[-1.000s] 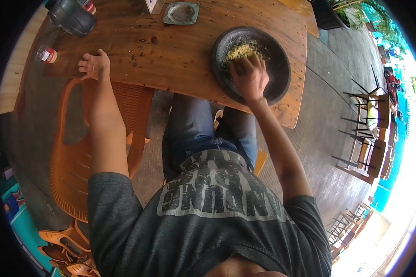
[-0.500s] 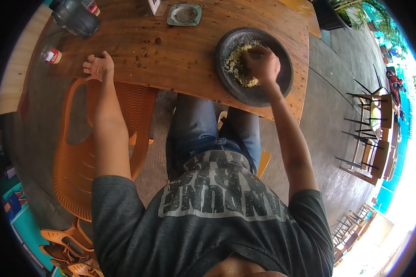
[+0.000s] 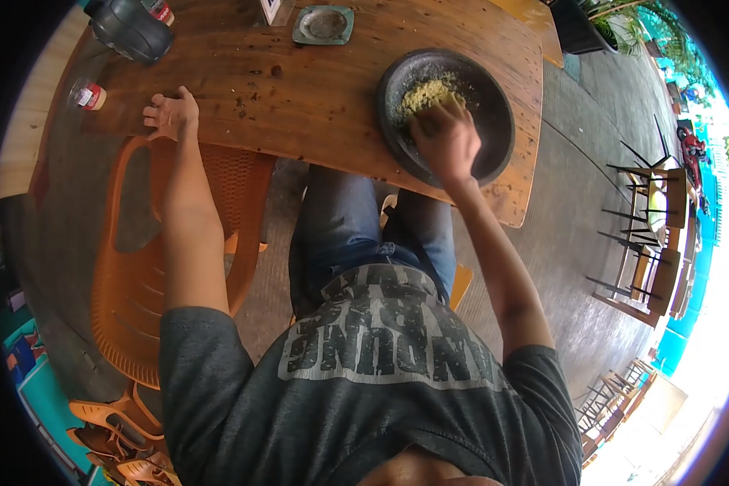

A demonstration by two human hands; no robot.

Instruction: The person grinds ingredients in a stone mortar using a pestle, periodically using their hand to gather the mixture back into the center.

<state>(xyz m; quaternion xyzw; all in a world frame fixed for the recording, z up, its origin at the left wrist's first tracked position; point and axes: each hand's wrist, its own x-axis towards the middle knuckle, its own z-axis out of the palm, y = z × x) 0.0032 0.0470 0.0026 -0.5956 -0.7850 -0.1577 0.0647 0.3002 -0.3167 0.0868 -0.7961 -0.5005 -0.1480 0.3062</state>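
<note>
Right hand (image 3: 447, 144): inside the stone mortar (image 3: 498, 113), fingers curled shut around a dark pestle (image 3: 424, 124), most of it hidden beneath the palm.
Yellow paste (image 3: 429, 91): heaped on the far part of the mortar's bowl, just beyond the pestle.
Stone mortar: on the tabletop (image 3: 316, 89), near its right front edge.
Left hand (image 3: 170, 115): flat on the tabletop's near edge, fingers spread, holding nothing, well apart from the mortar.
Beyond left hand: small red-labelled bottle (image 3: 87, 95), dark jug (image 3: 130, 31).
Far edge: small metal tray (image 3: 324, 24).
Beneath left arm: orange chair (image 3: 138, 267).
</note>
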